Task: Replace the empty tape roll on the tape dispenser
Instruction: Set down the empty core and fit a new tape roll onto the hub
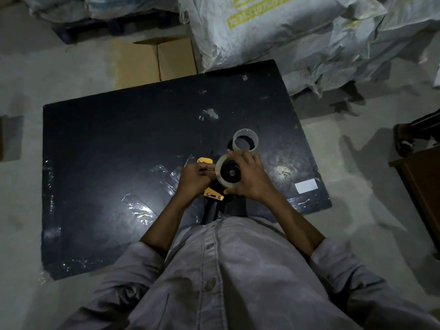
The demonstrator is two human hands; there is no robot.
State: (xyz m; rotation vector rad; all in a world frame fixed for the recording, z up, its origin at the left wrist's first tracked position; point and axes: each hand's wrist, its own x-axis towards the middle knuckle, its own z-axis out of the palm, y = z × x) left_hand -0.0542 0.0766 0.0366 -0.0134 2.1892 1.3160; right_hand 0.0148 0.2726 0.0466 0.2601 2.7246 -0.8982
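- right hand [252, 177] is cupping the new tape roll [227, 173] from its right side, fingers curled over the top rim, thumb low at the near edge; hand is closed around the roll
- roll is sitting on the black hub of the tape dispenser [214, 191], hub axle facing straight up at the camera, so the roll's axis is pointing upward, flat face toward the viewer
- left hand [194, 178] is pinching something small just left of the roll, fingertips closed together; likely the loose tape end, but too dark to tell for sure
- orange parts of the dispenser are showing above the left hand and below it, near the wrist; black handle is running from under the grip back toward the person's body
- key relation: tape end is lying left of the roll, on the left-hand side, so the left hand is nearer for threading toward the front orange plate while the right is steadying the roll
- judgement: roll looks seated, threading step is in hand
- empty tape roll [245, 142], a clear bare core, is standing on end just beyond the right hand's fingertips, apart from the dispenser
- all of this is resting over a dark table [119, 139], with crinkled plastic scraps left of the grip
- cardboard box [154, 60] and sacks [297, 32] are lying far beyond
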